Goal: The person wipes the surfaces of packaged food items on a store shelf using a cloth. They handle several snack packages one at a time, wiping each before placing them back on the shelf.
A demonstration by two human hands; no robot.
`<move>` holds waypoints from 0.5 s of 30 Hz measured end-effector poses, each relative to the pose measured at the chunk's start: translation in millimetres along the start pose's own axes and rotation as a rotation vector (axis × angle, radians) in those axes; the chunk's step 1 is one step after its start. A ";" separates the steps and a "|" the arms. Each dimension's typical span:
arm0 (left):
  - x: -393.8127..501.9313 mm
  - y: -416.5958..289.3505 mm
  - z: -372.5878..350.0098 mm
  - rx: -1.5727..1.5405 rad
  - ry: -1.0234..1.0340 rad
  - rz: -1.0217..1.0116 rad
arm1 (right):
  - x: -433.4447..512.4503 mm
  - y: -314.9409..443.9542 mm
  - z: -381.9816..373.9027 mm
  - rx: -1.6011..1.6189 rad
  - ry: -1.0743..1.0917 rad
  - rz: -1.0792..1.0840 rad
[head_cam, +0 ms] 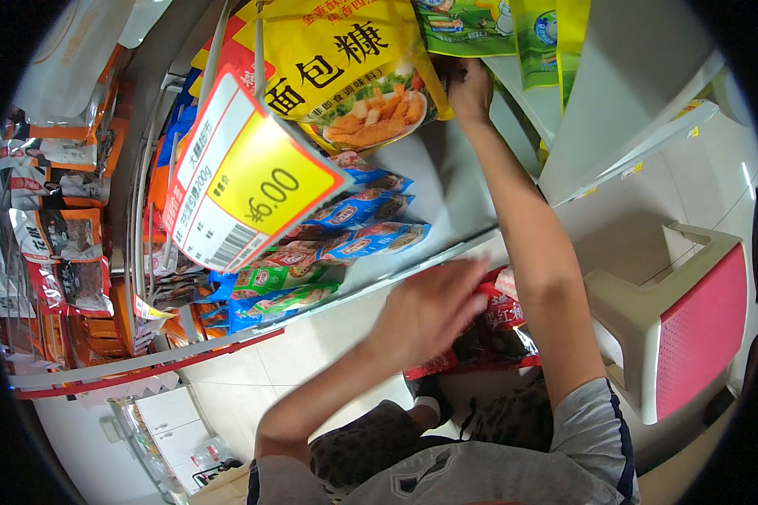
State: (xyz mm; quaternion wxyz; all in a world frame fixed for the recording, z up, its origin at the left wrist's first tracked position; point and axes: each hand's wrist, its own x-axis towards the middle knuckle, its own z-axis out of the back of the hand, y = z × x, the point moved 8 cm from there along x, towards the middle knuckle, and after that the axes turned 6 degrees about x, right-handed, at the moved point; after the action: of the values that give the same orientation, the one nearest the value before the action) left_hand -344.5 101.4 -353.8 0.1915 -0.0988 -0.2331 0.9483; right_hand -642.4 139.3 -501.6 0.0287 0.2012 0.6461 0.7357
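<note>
My right hand (470, 88) reaches up to the right edge of a yellow bag of breadcrumbs (354, 76) hanging from a metal rack; its fingers are partly hidden, so its hold is unclear. My left hand (426, 312), blurred, is in front of the shelf edge with fingers extended, and nothing shows in it. Behind and below it are red printed packets (502, 306). Blue packets (360, 243) stand in a row on the shelf beneath the yellow bag. A yellow and white price tag (252, 183) sticks out before the bag.
Packaged foods (72, 233) hang on hooks at the left. Green bags (467, 25) hang at the top. A grey shelf panel (631, 95) stands at the upper right. A stool with a pink top (701, 334) is on the floor at the right. A white cabinet (167, 410) is at the lower left.
</note>
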 end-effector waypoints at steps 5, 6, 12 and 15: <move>-110.8 -10.2 1.5 -0.174 0.217 0.172 | 12.4 5.1 2.2 0.454 -0.180 -0.373; -132.8 -5.4 6.9 -0.236 0.215 0.281 | 9.4 20.6 7.9 0.405 -0.146 -0.364; -180.1 22.8 6.3 -0.472 0.061 0.639 | 4.8 45.8 14.5 0.222 0.009 -0.273; -160.2 22.5 4.5 -0.437 0.064 0.534 | 12.4 37.9 15.1 0.190 0.027 -0.201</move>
State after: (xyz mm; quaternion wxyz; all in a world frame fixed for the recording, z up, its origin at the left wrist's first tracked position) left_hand -207.5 15.7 -345.0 -0.0821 -0.2249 -0.3905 0.8889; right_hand -640.4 151.1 -460.6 0.0743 0.1274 0.7300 0.6674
